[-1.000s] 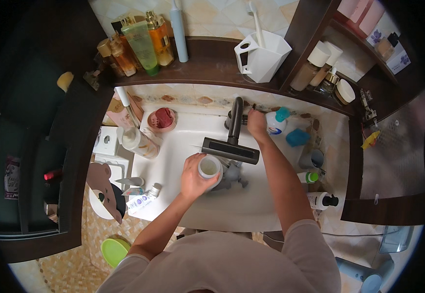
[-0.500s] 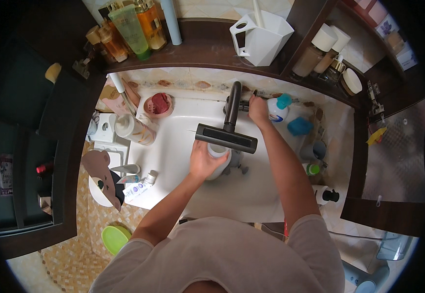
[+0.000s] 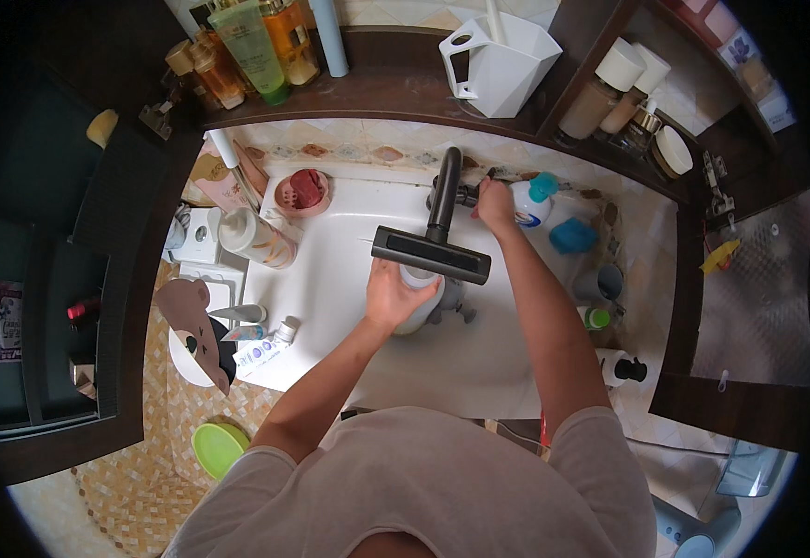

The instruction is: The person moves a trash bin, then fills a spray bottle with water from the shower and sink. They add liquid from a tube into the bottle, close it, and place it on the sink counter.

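Shifted since the first frame: white container (image 3: 421, 317), now tucked partly beneath the dark spout head (image 3: 431, 255), mid-sink (image 3: 326, 302), clear of the edges. Its side is clamped by the fingers of the left hand (image 3: 394, 296), presumably so the mouth is left uncovered. Near the sink's back edge, tap lever (image 3: 490, 174) is gripped by closed fingers of the right hand (image 3: 494, 205), likely for control. Grey item (image 3: 452, 299) seen beside container; contact cannot be told.

Soft indoor light, white sink (image 3: 326, 256) brightest at left, grey shadow across its near side, left cabinet (image 3: 37, 200) dim, far shelf (image 3: 391, 79) bowed, black corners
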Motion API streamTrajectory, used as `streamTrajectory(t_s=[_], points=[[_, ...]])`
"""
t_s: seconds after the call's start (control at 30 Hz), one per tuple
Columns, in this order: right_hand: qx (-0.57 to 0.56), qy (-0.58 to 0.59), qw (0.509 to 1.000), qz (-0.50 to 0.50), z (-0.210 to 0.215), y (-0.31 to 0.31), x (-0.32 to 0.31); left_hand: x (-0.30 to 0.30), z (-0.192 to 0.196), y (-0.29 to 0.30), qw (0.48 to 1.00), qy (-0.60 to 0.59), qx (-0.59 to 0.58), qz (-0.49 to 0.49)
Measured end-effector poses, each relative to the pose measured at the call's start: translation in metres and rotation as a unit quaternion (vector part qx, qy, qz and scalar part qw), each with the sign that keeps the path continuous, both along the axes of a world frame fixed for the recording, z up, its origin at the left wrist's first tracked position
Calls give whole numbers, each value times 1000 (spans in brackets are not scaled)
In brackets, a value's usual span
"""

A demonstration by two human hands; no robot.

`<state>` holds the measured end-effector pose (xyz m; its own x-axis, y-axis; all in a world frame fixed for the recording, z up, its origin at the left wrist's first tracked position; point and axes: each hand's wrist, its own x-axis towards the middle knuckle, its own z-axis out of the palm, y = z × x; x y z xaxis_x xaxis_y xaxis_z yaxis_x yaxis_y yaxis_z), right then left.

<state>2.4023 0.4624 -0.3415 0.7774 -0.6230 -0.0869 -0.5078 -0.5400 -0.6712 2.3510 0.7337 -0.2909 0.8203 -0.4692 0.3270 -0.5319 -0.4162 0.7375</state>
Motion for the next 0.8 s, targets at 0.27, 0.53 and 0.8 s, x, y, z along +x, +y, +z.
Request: streamTrajectory(t_s=[0.27,0.53,0.8], points=[[-3,4,1000,13,-3,-3,3,-2,0,1,1000,-23,3,-14],[-2,0,1000,3,-4,-2,3,-2,0,1,999,-15,20,-20],[-25,-9,999,23,-11,-6,3,-9,-1,3,1000,25,8,-16]])
